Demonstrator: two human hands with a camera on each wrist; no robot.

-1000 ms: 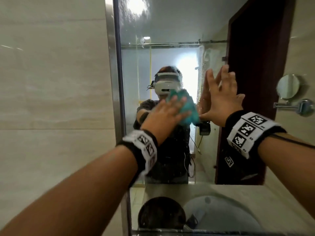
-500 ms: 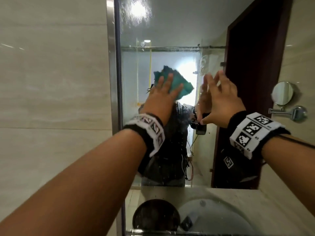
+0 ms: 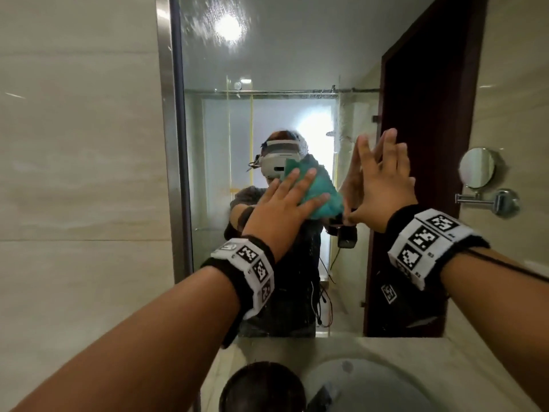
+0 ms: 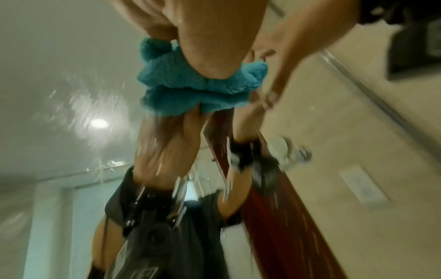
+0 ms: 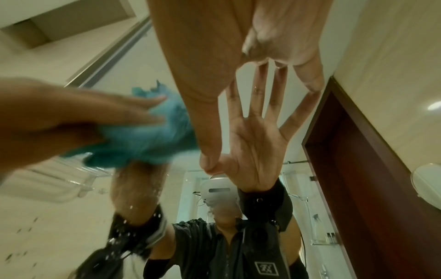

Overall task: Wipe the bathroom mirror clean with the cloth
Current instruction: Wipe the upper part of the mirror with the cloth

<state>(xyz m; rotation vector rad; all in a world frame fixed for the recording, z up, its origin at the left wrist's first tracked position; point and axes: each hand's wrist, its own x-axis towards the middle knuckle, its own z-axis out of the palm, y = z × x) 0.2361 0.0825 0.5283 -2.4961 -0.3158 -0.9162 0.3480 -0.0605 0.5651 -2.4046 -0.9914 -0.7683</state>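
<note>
The bathroom mirror (image 3: 282,55) fills the middle of the head view, with water streaks near its top. My left hand (image 3: 285,200) presses a crumpled teal cloth (image 3: 322,197) flat against the glass at about head height, fingers straight over it. The left wrist view shows the cloth (image 4: 198,90) bunched under the palm, and it appears blurred (image 5: 148,136) in the right wrist view. My right hand (image 3: 383,179) is just right of the cloth, fingers spread, fingertips touching the glass; it holds nothing. In the right wrist view the right hand (image 5: 238,56) meets its own reflection.
A steel frame (image 3: 170,144) edges the mirror on the left, beside a tiled wall (image 3: 74,173). A round swing-arm mirror (image 3: 476,168) sticks out of the right wall. Below lie a stone counter (image 3: 475,367), a sink basin (image 3: 371,388) and a dark round object (image 3: 263,388).
My left hand swept the cloth up the glass half a second ago and has now come back down to mid height. The right hand stayed on the mirror.
</note>
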